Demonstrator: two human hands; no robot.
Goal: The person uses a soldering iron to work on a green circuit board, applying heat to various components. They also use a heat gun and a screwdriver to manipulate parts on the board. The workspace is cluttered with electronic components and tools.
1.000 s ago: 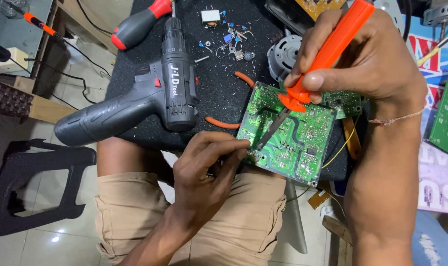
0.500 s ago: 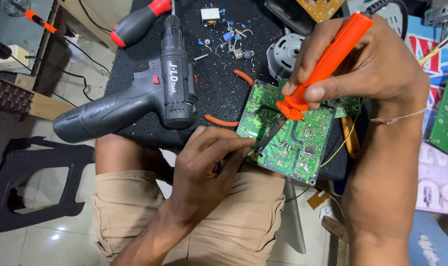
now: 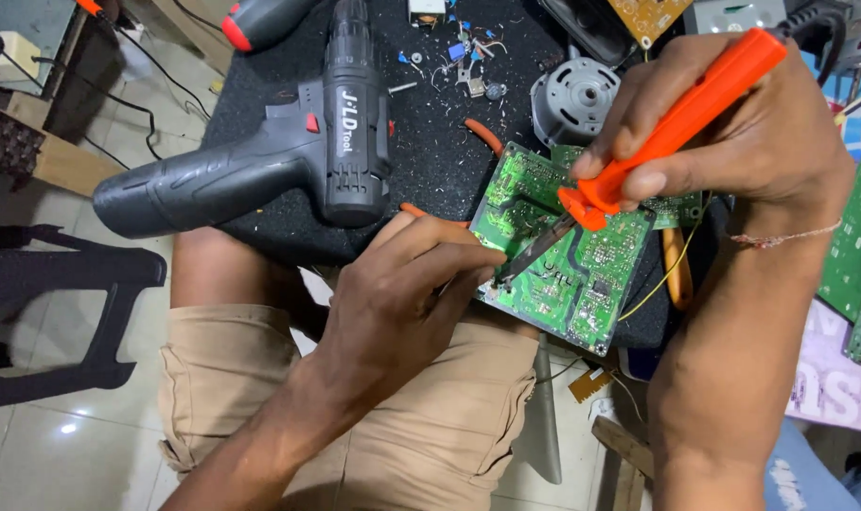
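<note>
**Soldering iron on green board, bench edge**

Right hand (image 3: 733, 132) wrapped around an orange soldering iron (image 3: 681, 114), thumb and fingers clamped low on the smooth plastic handle; the dark metal tip slants down and left from the hand onto a green circuit board (image 3: 563, 255). Left hand (image 3: 407, 293) below and left of that tip, fingers pinched together at the board's near edge right by the tip (what they pinch, if anything, is too small to make out).

The board lies tilted, its near corner overhanging the edge of the black work mat (image 3: 430, 142), above the person's lap in tan shorts (image 3: 430, 426). Board face is glossy, flat, crowded with fine silver traces.

Left of the left hand: a black cordless drill (image 3: 289, 161), matte rubbery grip, lying on its side across the mat, handle jutting past the edge. Little free mat between drill and board. Beyond the right hand's knuckles, a ribbed grey motor housing (image 3: 572, 95) and scattered small components (image 3: 459, 61). A yellow wire (image 3: 667, 274) curls under the right wrist. Open floor off to the far left, beside a black plastic stool (image 3: 61, 312).
</note>
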